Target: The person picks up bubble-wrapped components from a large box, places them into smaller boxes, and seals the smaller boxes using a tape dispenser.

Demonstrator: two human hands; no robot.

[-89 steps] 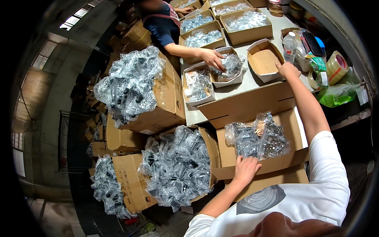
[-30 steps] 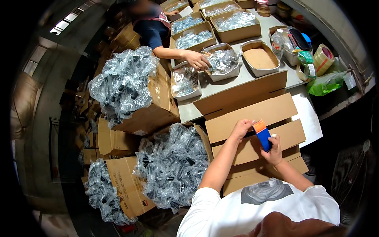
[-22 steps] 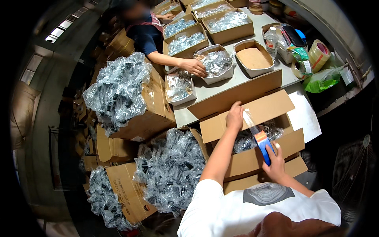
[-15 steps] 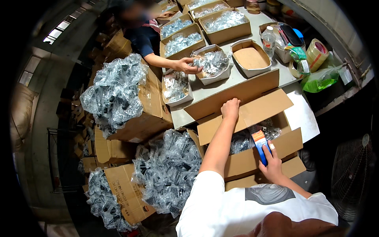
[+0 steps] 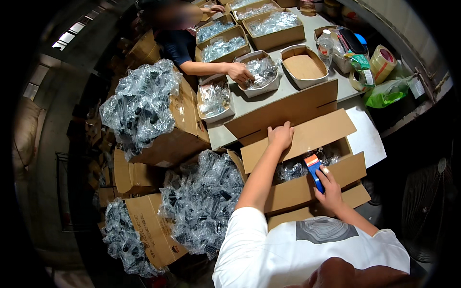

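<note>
An open brown cardboard carton (image 5: 314, 177) stands in front of me with its flaps raised, and clear-wrapped pieces (image 5: 291, 172) show inside it. My left hand (image 5: 281, 136) holds the far inner flap (image 5: 319, 128), its fingers bent over the top edge; a taller outer flap (image 5: 293, 109) rises behind. My right hand (image 5: 329, 191) grips a blue and orange tape dispenser (image 5: 314, 172) above the near flap (image 5: 343, 173). The dispenser is tilted, with its orange end over the carton's opening.
At left, large cartons overflow with bubble-wrapped dark parts (image 5: 204, 201). On the table (image 5: 223, 137), a co-worker's hand (image 5: 240, 73) reaches into a white-sided tray (image 5: 263, 91) of bagged pieces. A water bottle (image 5: 325, 48), tape rolls (image 5: 382, 62) and a fan (image 5: 425, 206) are at right.
The co-worker's hand has gone deeper into the tray of bagged pieces. My left hand's fingers have spread a little on the flap. The tape dispenser has shifted slightly left.
</note>
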